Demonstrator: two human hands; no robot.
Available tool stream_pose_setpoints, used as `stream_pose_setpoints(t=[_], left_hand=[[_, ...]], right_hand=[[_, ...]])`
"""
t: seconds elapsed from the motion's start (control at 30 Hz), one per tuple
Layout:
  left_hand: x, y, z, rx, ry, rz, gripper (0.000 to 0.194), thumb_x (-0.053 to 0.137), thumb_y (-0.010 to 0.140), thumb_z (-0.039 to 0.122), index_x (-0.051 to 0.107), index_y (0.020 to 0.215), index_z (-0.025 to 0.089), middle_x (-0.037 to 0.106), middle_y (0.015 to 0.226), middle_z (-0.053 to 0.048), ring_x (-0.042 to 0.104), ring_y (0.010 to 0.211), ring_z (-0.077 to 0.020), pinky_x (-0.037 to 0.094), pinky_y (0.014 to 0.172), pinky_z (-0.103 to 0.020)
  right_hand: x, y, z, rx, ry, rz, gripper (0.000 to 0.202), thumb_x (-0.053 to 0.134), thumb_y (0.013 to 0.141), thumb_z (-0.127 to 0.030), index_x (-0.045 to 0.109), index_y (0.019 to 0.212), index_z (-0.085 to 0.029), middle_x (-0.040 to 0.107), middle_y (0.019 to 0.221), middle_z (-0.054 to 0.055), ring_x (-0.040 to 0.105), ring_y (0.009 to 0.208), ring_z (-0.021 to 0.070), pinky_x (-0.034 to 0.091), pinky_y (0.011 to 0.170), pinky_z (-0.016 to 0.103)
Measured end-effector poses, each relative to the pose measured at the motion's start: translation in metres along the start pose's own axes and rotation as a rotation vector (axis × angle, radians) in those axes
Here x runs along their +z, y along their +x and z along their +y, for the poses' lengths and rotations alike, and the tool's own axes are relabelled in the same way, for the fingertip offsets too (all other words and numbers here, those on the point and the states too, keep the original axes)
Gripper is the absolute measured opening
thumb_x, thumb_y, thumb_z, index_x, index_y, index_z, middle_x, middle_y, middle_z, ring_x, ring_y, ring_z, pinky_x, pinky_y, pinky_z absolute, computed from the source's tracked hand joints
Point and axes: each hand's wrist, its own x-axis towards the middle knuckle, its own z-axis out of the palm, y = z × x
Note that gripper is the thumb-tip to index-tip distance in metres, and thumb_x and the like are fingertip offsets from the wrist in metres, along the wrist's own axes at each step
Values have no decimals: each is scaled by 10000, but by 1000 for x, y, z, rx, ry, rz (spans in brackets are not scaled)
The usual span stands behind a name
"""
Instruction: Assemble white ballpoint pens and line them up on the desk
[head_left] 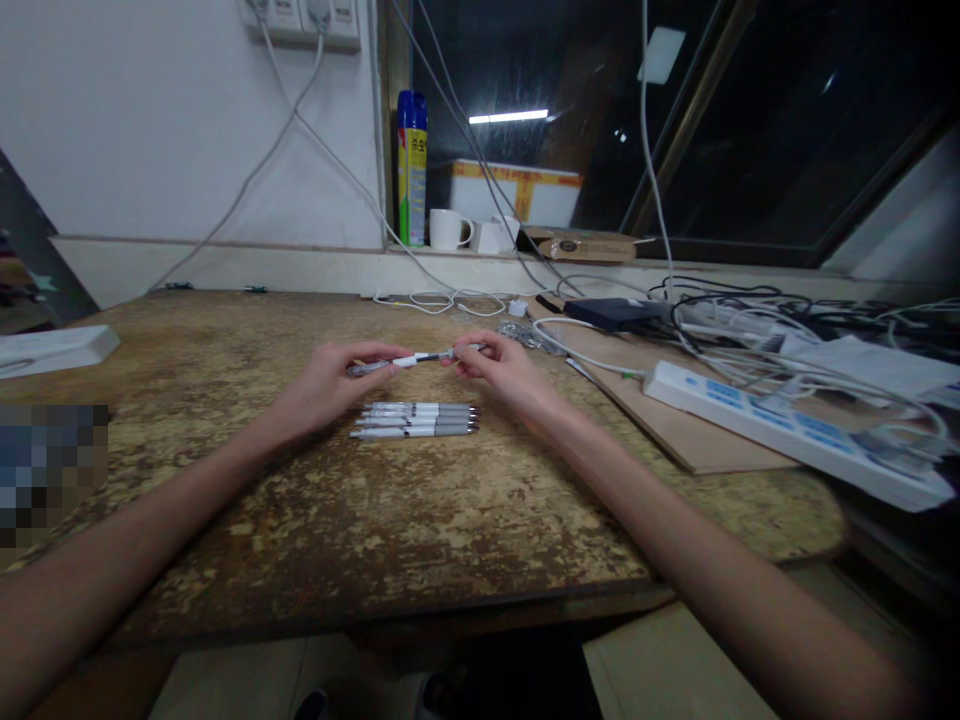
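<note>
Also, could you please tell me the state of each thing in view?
Left hand: closed on the pen.
Right hand: closed on the pen.
Pen: raised, its dark middle part showing.
Pens: lying side by side.
Can: upright, cap on.
Mug: upright.
Socket: plugs in.
Strip: lying flat, switch state unclear.

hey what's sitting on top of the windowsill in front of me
On the windowsill: a yellow spray can with a blue cap, a white mug, small white items and a brown cardboard box. The mug's wall hides its contents; whatever's beneath the box is covered.
</note>
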Motion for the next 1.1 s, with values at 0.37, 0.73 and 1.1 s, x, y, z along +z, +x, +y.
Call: stream_pose_setpoints(t=[0.37, 0.73, 1.1], left_hand=[[2, 1, 4, 23, 4, -2, 401, 609, 942, 507, 765, 1224, 268, 791, 1141, -46, 710, 1008, -249, 520, 908, -342], [5, 0, 7, 41, 13, 0, 390, 660, 911, 489, 765, 1226, 285, 780, 1183, -49, 708, 1064, -268, 531, 930, -369], [5, -1, 9, 60, 22, 6, 375, 662, 910, 490, 772, 1205, 286, 781, 1181, -43, 707, 1070, -263, 516, 949, -361]], right_hand=[[7, -4, -3, -164, -151, -108, 154, 698, 870, -344, 663, 928, -206, 715, 903, 40, 650, 798, 167, 523, 786, 331], [7, -6, 0, -110, -170, -195, 255, 592, 955, -469, 635, 968, -218, 656, 643, -1, 557, 577, 149, 453, 618, 296], [6, -5, -1, -76, -184, -193, 259, 528, 978, -446, 649, 1014, -220, 539, 560, -39, 495, 532, 141, 385, 571, 279]])
